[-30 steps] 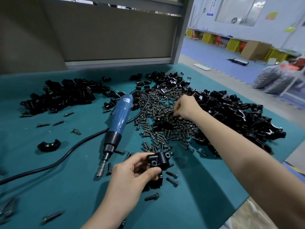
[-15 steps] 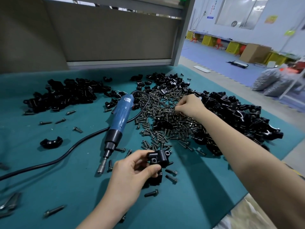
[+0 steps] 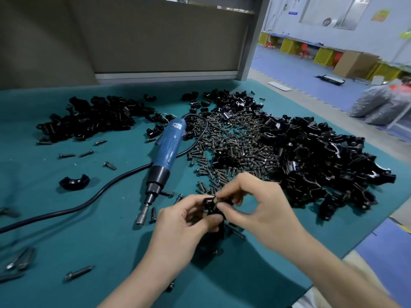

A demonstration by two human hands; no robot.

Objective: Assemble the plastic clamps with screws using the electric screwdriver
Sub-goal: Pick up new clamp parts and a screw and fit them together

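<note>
My left hand (image 3: pixel 184 223) grips a black plastic clamp (image 3: pixel 211 205) just above the green mat, near the front middle. My right hand (image 3: pixel 255 207) meets it from the right, thumb and forefinger pinching something small at the clamp's top; the hand hides what it is, likely a screw. The blue electric screwdriver (image 3: pixel 165 158) lies on the mat to the left of both hands, its bit pointing toward me. A big heap of dark screws (image 3: pixel 233 147) spreads out behind my hands.
Black clamp parts form piles at the back left (image 3: pixel 89 118) and on the right (image 3: pixel 322 161). A single clamp half (image 3: pixel 74 182) and loose screws (image 3: pixel 77 273) lie on the left. The screwdriver's black cable (image 3: pixel 77 207) runs off left. The mat's edge (image 3: pixel 355 241) drops at right.
My right hand has come back from the screw heap to the clamp in my left hand, which stayed near the front and now holds the clamp between both hands.
</note>
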